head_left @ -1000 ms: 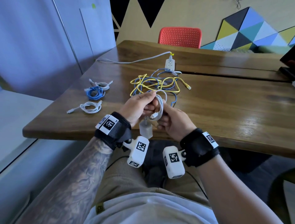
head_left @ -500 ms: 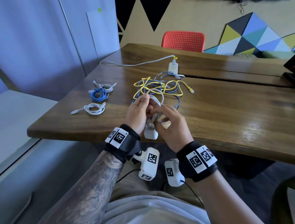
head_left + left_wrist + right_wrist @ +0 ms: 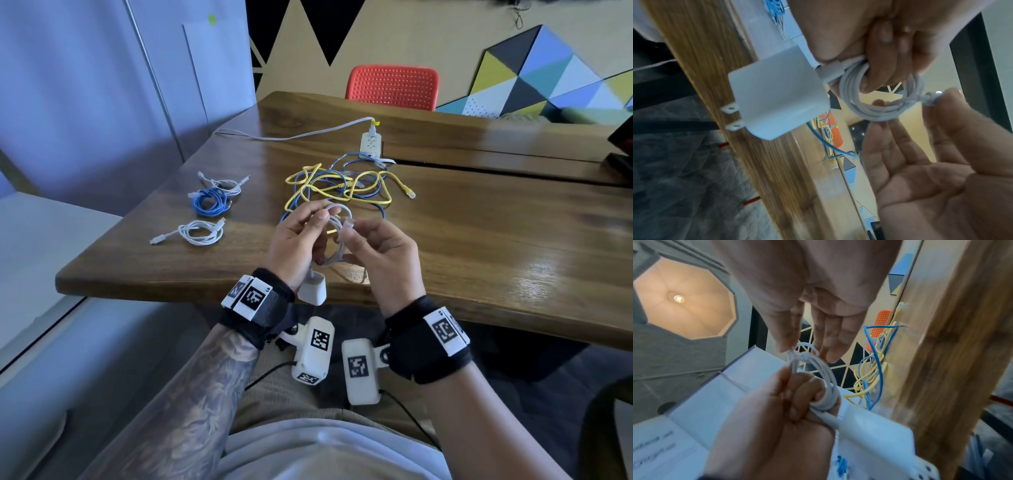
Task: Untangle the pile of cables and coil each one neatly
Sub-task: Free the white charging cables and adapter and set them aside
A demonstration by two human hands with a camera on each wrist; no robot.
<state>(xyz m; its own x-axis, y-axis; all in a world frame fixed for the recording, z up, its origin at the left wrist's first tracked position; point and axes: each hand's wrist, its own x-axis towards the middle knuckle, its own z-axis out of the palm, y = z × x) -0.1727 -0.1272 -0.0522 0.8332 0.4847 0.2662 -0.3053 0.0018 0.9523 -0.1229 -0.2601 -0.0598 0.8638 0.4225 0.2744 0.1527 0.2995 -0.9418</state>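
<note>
Glossy wooden table [image 3: 479,240], smooth plastic charger [image 3: 777,94]

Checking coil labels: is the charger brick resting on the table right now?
No. The charger brick hangs below the left hand, off the near edge of the table, dangling from the white coil.

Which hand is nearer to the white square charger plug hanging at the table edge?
Left. The left hand grips the coil right above the white square charger plug; the right hand pinches the cable's free end, farther off.
</note>
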